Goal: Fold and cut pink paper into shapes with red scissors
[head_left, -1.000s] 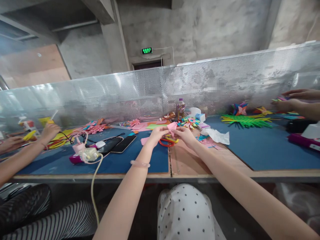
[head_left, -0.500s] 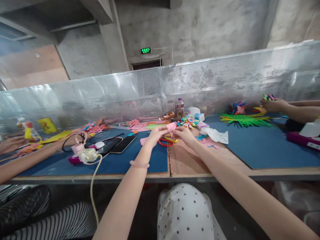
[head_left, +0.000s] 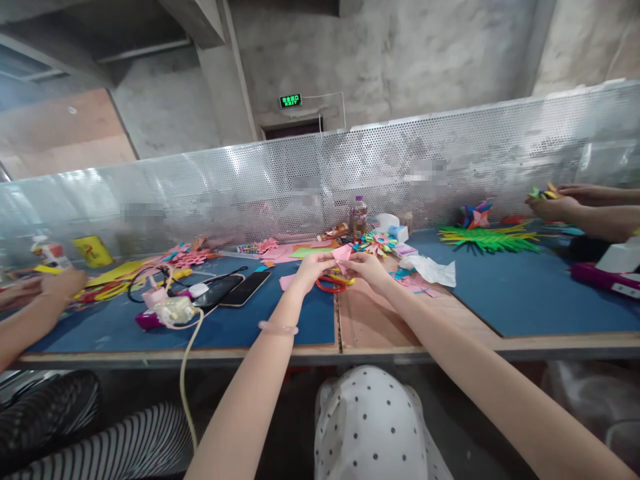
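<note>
A small folded piece of pink paper is held up over the table between both hands. My left hand pinches its left side, and my right hand grips it from the right with fingers bent. Just beneath them lie scissors with red-orange handles, partly covered by the hands. Behind my right hand sits a multicoloured paper flower. Pink paper sheets and a green sheet lie beyond my left hand.
A smartphone and a power strip with plugs and cables lie left. A bottle stands near the perforated metal screen. Crumpled white tissue and green paper strips lie right. Co-workers' hands work at both sides.
My hands and the pink paper stay almost where they were. The left co-worker's arm has drawn back leftward from the cables. At the right, the other co-worker's hands have shifted around their coloured paper piece.
</note>
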The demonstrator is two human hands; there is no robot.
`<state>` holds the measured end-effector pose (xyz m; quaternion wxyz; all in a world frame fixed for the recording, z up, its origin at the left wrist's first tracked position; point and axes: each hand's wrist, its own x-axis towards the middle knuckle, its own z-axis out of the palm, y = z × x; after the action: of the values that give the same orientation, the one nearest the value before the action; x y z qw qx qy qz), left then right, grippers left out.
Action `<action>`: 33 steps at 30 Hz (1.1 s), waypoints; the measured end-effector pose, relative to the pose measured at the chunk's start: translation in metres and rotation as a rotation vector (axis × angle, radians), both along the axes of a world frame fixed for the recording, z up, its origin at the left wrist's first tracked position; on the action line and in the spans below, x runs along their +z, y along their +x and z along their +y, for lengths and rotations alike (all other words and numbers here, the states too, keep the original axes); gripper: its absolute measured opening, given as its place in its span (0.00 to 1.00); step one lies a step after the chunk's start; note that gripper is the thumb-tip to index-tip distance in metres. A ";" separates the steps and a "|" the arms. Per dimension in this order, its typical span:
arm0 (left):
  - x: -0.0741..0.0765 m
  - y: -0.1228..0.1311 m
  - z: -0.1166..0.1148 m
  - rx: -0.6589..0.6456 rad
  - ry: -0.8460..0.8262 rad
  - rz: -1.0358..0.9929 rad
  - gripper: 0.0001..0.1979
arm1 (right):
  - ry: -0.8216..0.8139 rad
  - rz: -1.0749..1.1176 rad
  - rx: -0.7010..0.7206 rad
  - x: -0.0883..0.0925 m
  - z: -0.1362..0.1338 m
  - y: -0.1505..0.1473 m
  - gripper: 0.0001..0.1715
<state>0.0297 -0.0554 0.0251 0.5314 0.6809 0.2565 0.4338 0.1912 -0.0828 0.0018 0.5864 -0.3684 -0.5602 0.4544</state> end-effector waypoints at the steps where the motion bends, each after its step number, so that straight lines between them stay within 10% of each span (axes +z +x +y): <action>1: 0.000 0.000 0.000 -0.007 0.003 0.002 0.19 | 0.000 -0.003 -0.002 0.000 0.000 0.000 0.20; 33: -0.003 -0.001 0.003 -0.031 0.088 0.023 0.20 | 0.021 -0.008 -0.007 -0.005 0.004 0.002 0.20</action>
<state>0.0289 -0.0523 0.0221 0.5046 0.7123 0.2327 0.4288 0.1930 -0.0784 -0.0027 0.5895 -0.3662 -0.5660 0.4450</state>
